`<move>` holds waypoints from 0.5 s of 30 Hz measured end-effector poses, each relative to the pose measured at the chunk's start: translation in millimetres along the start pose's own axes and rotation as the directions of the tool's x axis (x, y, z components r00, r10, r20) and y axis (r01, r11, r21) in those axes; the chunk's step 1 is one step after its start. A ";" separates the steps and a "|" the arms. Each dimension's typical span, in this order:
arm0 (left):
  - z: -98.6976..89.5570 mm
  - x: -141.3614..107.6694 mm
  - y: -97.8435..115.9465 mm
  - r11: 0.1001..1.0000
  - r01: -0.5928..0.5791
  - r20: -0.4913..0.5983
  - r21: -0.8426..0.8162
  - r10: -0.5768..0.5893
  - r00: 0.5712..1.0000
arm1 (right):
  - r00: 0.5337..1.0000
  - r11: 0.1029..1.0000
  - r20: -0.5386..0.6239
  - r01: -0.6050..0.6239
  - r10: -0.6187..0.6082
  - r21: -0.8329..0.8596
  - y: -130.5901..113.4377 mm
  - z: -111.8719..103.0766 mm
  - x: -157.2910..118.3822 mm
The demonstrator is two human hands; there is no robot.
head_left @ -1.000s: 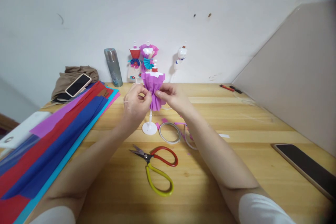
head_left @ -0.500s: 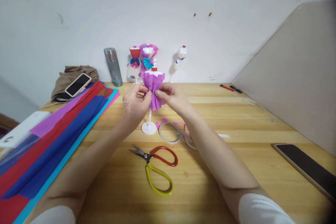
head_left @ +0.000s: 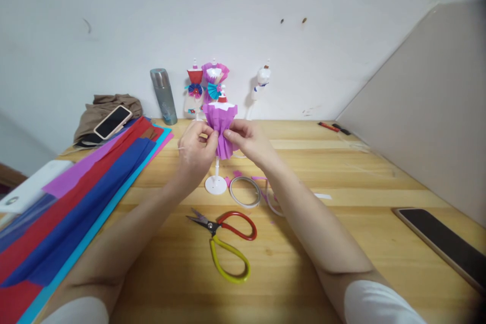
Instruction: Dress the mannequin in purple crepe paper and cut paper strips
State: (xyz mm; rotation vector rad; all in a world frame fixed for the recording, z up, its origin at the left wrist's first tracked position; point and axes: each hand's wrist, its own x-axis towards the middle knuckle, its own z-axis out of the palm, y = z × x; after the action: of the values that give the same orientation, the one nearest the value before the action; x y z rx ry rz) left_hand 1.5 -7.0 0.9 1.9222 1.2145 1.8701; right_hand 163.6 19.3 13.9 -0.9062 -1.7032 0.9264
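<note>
A pleated sheet of purple crepe paper (head_left: 221,117) is wrapped around a small white mannequin stand (head_left: 216,185) with a red band at its neck. My left hand (head_left: 197,149) pinches the paper at the waist from the left, thumb and bent fingers together. From the right, my right hand (head_left: 248,140) grips the same paper, its thumb in front and the fingers partly hidden behind. Above the hands the paper flares out, and below them it hangs like a short skirt. The round base rests on the table.
Scissors (head_left: 210,227) with red and yellow handles lie in front, near a tape roll (head_left: 245,192) and pink scraps. Coloured paper sheets (head_left: 94,197) spread along the left. Several dressed mannequins and a flask (head_left: 164,96) stand by the wall. A phone (head_left: 444,243) lies right.
Almost nothing differs. The mannequin's upper part and the purple paper have tilted very slightly left; both hands keep their hold at the waist.
</note>
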 end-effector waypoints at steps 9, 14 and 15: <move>4.2 -1.0 0.1 0.997 0.063 -0.016 -0.040 -0.064 0.998 | 1.000 1.000 -0.018 -0.017 0.017 0.004 -8.7 -0.1 -4.1; 5.1 -2.9 0.0 0.999 0.051 -0.014 -0.016 -0.052 0.999 | 0.999 0.999 -0.045 -0.014 0.012 -0.048 -17.6 1.4 -7.0; 5.2 -3.5 0.0 0.999 0.050 -0.011 -0.022 -0.050 0.999 | 0.998 0.998 -0.058 -0.015 0.012 -0.058 -17.8 2.2 -7.1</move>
State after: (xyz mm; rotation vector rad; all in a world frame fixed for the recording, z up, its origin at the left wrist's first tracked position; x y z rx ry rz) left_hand 6.6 -7.2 -2.6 1.8559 1.2287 1.8638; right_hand 160.6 4.9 26.3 -0.9752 -1.6841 0.8552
